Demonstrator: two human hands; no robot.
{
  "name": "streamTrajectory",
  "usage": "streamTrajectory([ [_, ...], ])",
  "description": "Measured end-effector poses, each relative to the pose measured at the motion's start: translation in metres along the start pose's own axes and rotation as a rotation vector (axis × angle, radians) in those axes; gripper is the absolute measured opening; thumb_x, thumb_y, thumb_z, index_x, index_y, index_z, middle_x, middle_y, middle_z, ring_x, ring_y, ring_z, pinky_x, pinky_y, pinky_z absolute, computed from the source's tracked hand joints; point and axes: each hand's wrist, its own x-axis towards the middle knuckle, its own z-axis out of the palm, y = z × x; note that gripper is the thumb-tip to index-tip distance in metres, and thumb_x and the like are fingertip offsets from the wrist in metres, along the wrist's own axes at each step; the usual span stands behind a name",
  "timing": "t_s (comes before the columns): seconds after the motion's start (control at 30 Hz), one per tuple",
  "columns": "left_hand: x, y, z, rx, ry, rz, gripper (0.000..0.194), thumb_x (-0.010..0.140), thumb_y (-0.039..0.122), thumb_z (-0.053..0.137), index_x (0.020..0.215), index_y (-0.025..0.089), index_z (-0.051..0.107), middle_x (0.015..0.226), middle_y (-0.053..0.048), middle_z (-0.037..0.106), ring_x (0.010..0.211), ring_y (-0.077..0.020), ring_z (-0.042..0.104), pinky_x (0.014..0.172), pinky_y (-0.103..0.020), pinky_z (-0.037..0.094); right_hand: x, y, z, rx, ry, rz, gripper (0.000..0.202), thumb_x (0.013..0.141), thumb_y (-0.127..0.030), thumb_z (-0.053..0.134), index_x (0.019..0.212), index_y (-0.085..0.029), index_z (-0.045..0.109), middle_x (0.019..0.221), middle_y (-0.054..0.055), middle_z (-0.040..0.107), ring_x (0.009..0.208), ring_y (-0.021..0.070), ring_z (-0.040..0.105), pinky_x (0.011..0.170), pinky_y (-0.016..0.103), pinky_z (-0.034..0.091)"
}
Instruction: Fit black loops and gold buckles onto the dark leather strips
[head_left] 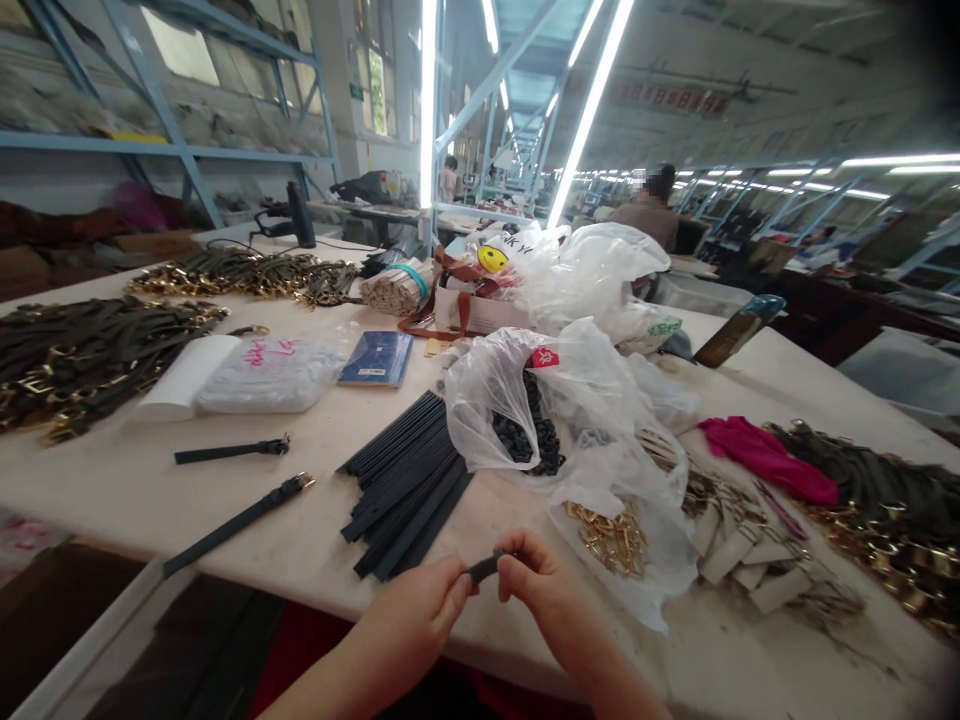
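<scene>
Between my hands, near the table's front edge, is a short dark strap (486, 568), bent slightly upward. My left hand (435, 600) pinches one end of it, and the fingers of my right hand (532, 575) close on the other end. Most of the strap is covered by my fingers. Just beyond lies a fan of dark flat straps (409, 480). Right of it, a clear plastic bag (585, 390) holds small black pieces (529, 430). Gold-coloured metal buckle parts (609, 535) lie in another plastic bag. Two buckled straps, one long (240, 522) and one short (232, 451), rest on the left.
Heaps of buckled straps lie at the left (90, 350) and right (892, 500). A blue booklet (376, 358), a wrapped plastic packet (270, 375) and a pink cloth (769, 460) are on the table (315, 560). A person (649, 212) is farther back.
</scene>
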Motion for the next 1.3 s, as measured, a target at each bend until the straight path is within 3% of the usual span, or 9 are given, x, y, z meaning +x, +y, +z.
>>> streamTrajectory([
  [0.13,0.002,0.003,0.003,-0.076,-0.012,0.011,0.031,0.089,0.034,0.030,0.079,0.020,0.056,0.074,-0.002,0.061,0.071,-0.0170,0.056,0.063,-0.023,0.034,0.002,0.014,0.002,0.152,-0.032,0.000,0.018,0.068,-0.030,0.068,0.077,-0.019,0.057,0.061,-0.005,0.057,0.054,0.0095,0.049,0.058,0.024,0.036],
  [0.27,0.003,0.005,0.008,-0.144,0.041,0.009,0.032,0.089,0.037,0.029,0.080,0.019,0.054,0.074,-0.001,0.059,0.069,-0.0162,0.054,0.062,-0.023,0.034,0.005,0.018,0.010,0.105,-0.038,-0.022,0.017,0.068,-0.030,0.068,0.076,-0.018,0.060,0.059,-0.005,0.055,0.055,0.0096,0.046,0.058,0.024,0.036],
  [0.43,0.006,0.003,0.008,-0.248,0.087,-0.069,0.038,0.088,0.043,0.030,0.111,0.017,0.047,0.088,-0.004,0.062,0.080,-0.0191,0.056,0.071,-0.025,0.037,0.000,0.014,0.014,-0.086,-0.080,-0.084,0.019,0.070,-0.036,0.064,0.077,-0.019,0.061,0.069,-0.002,0.059,0.066,0.0139,0.051,0.061,0.025,0.039],
  [0.53,0.007,0.000,0.003,-0.290,0.060,-0.025,0.034,0.086,0.042,0.034,0.102,0.018,0.054,0.092,-0.003,0.061,0.086,-0.0195,0.054,0.075,-0.024,0.036,-0.005,0.006,-0.019,-0.521,0.027,-0.215,0.019,0.075,-0.035,0.057,0.086,-0.020,0.061,0.078,0.002,0.061,0.072,0.0179,0.054,0.066,0.029,0.041],
  [0.63,0.009,-0.002,0.001,-0.249,0.065,-0.059,0.030,0.084,0.040,0.034,0.082,0.019,0.055,0.071,0.001,0.055,0.070,-0.0172,0.052,0.064,-0.024,0.035,-0.006,-0.008,-0.070,-1.072,0.344,-0.302,0.017,0.082,-0.032,0.047,0.080,-0.019,0.058,0.079,0.005,0.059,0.075,0.0204,0.055,0.068,0.032,0.040],
  [0.7,0.010,-0.001,0.004,-0.221,0.094,-0.082,0.026,0.083,0.035,0.032,0.073,0.019,0.050,0.062,0.003,0.047,0.063,-0.0156,0.048,0.059,-0.024,0.033,-0.002,-0.015,-0.097,-1.388,0.417,-0.190,0.019,0.084,-0.030,0.043,0.079,-0.020,0.058,0.085,0.008,0.060,0.076,0.0219,0.056,0.068,0.033,0.039],
  [0.77,0.010,0.001,0.009,-0.213,0.106,-0.084,0.023,0.082,0.031,0.030,0.068,0.020,0.045,0.060,0.004,0.043,0.062,-0.0149,0.046,0.058,-0.024,0.031,0.004,-0.016,-0.112,-1.538,0.393,-0.086,0.017,0.082,-0.028,0.045,0.077,-0.020,0.058,0.086,0.008,0.062,0.076,0.0226,0.058,0.066,0.033,0.039],
  [1.17,-0.009,0.002,0.019,-0.188,-0.005,-0.034,0.021,0.082,0.033,0.036,0.076,0.019,0.049,0.068,0.003,0.050,0.069,-0.0156,0.049,0.062,-0.024,0.032,0.012,-0.012,-0.111,-1.536,0.354,0.015,0.013,0.077,-0.027,0.048,0.076,-0.019,0.059,0.075,0.007,0.068,0.070,0.0218,0.062,0.056,0.028,0.035],
  [1.3,-0.008,0.002,0.023,-0.155,-0.018,-0.030,0.019,0.082,0.032,0.038,0.077,0.019,0.051,0.069,0.003,0.052,0.070,-0.0159,0.050,0.063,-0.024,0.033,0.015,-0.015,-0.104,-1.495,0.334,0.016,0.016,0.075,-0.028,0.049,0.068,-0.019,0.060,0.071,0.008,0.068,0.068,0.0231,0.062,0.054,0.028,0.032],
])
